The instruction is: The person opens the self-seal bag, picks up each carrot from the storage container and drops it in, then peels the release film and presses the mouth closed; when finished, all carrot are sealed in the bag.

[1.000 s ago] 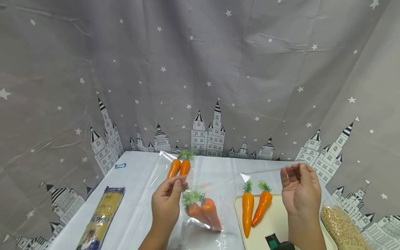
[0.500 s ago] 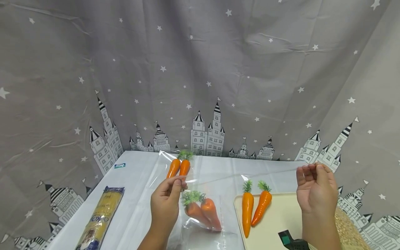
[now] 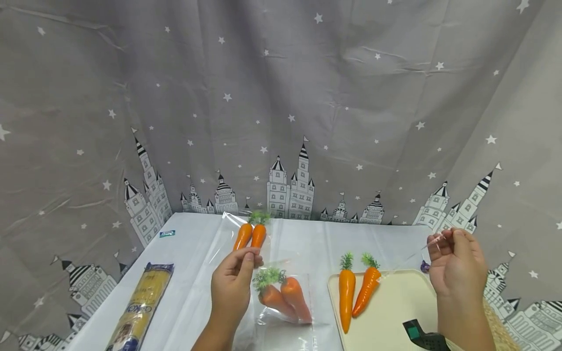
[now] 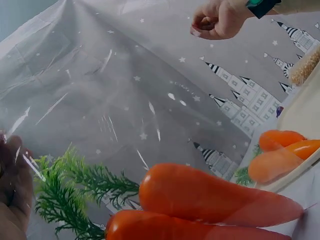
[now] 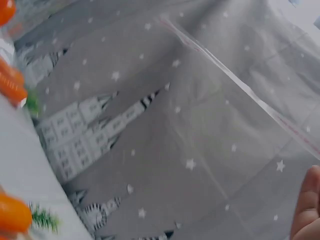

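My left hand (image 3: pixel 232 280) pinches the top edge of a clear plastic bag (image 3: pixel 285 319). Inside the bag hang two orange carrots (image 4: pixel 215 195) with green leafy tops, seen large in the left wrist view. Out to the right, my right hand (image 3: pixel 456 265) pinches one end of a thin clear adhesive strip (image 5: pixel 240 85). This strip trails from the fingers toward the left, and its far end appears free of the bag. Below and left of the right hand, a long carrot (image 3: pixel 347 300) and a second carrot (image 3: pixel 368 292) lie on a cream tray (image 3: pixel 395 312).
Behind the left hand, another clear bag with two carrots (image 3: pixel 250 236) lies on the white table. A spaghetti pack (image 3: pixel 142 307) and a small teal packet (image 3: pixel 167 234) are at the left. A bag of grains (image 3: pixel 500 331) sits right of the tray, partly hidden. A small purple object (image 3: pixel 424 266) shows behind the tray.
My right hand has moved right, drawing the strip from the bag; the strip, stretched taut between the hands before, now hangs from the right hand alone. The left hand stays nearly still.
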`<state>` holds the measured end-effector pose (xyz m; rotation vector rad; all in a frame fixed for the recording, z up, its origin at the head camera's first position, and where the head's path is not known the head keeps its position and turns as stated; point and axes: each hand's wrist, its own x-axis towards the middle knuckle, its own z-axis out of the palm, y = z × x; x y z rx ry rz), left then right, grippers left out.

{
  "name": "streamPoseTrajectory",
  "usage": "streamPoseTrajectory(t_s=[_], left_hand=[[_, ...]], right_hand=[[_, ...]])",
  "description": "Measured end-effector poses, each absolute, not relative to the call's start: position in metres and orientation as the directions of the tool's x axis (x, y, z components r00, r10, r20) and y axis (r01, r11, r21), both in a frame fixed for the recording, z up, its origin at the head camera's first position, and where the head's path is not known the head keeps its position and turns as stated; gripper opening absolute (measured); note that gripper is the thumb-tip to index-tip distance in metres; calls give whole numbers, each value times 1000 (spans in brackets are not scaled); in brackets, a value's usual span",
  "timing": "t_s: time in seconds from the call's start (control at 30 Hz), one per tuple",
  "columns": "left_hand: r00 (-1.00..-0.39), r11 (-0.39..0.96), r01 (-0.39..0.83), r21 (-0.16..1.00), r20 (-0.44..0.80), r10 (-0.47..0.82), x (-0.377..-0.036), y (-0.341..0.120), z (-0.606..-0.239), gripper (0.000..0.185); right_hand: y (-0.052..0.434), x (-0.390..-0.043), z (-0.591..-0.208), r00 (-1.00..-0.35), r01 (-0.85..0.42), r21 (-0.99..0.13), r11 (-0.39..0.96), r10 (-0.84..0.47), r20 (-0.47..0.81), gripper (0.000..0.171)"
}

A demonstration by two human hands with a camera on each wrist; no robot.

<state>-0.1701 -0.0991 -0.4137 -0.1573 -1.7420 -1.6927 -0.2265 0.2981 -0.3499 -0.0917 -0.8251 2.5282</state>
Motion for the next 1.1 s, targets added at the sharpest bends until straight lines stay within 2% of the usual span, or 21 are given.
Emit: streamPoseTrajectory(t_s=[0.13, 0.33, 0.6, 0.7, 0.83, 0.93, 1.1], left_hand=[[-783, 137, 492, 860, 506, -363, -170, -100, -414, 12], [-799, 128, 463, 877, 476, -369, -169, -102, -414, 13], [-792, 118, 463, 878, 470, -389, -169, -101, -414, 13], [-795, 112, 452, 885, 456, -399, -168, -101, -414, 13], [-799, 109, 449, 887, 453, -396, -168, -100, -415, 14], [-795, 109, 459, 882, 463, -393, -169, -100, -415, 15], [-786, 116, 472, 874, 477, -392, -170, -101, -417, 15]], right_hand=[[308, -231, -356, -892, -350, -688, -636, 450, 37, 18], [320, -243, -363, -847, -236, -847, -476, 528, -61, 22], [347, -272, -389, -822, -6, -991, -136, 565, -73, 19], [356, -281, -399, -821, 90, -995, 39, 568, -51, 21], [361, -286, -406, -832, 181, -944, 275, 554, 1, 37], [362, -287, -405, -852, 203, -893, 402, 522, 42, 47], [361, -288, -407, -904, 173, -819, 546, 418, 88, 46]])
